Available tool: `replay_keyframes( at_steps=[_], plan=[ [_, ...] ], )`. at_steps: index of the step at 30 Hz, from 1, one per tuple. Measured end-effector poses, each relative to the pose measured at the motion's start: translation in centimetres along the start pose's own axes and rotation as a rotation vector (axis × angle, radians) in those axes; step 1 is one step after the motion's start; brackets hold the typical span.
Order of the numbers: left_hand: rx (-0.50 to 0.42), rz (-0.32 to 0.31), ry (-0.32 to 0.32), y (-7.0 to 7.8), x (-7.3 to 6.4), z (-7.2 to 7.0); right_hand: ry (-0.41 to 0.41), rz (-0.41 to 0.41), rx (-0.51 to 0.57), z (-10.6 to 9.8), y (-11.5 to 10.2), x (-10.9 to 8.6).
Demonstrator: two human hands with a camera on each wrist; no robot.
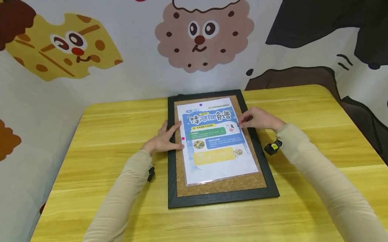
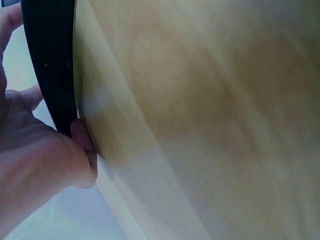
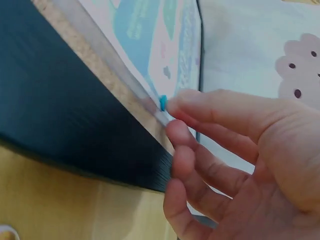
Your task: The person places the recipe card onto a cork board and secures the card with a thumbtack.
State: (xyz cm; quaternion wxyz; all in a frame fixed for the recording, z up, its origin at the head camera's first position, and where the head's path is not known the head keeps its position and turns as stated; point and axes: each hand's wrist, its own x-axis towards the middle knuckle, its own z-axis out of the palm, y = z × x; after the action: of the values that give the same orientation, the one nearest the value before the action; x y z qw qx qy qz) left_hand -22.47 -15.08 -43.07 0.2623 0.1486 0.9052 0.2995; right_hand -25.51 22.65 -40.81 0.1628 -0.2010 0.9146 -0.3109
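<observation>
A corkboard in a black frame lies on the table, bearing a printed poster in a clear sleeve. My left hand rests across the frame's left side, fingers spread, with two tips touching the poster's left edge. At the poster's right edge, my right hand pinches a blue push pin between thumb and forefinger. Whether its point is in the cork is hidden. A purple pin sits at the poster's top, and a pink pin at its left edge.
The yellow wood-grain table extends around the board on both sides and in front. Behind it hangs a white cloth printed with cartoon food. Dark wrist devices, such as the one on the right wrist, sit close to the table.
</observation>
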Motion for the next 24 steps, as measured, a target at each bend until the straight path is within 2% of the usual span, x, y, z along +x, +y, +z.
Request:
replay_keyframes(
  at_steps=[13,24],
  plan=[
    [-0.003,0.005,-0.001,0.0,-0.1,0.1,-0.002,-0.012,-0.006,-0.8,0.6,-2.4],
    [0.007,0.004,-0.001,-0.2,0.2,0.1,0.06,-0.063,-0.008,-0.3,2.1,-4.6]
  ],
)
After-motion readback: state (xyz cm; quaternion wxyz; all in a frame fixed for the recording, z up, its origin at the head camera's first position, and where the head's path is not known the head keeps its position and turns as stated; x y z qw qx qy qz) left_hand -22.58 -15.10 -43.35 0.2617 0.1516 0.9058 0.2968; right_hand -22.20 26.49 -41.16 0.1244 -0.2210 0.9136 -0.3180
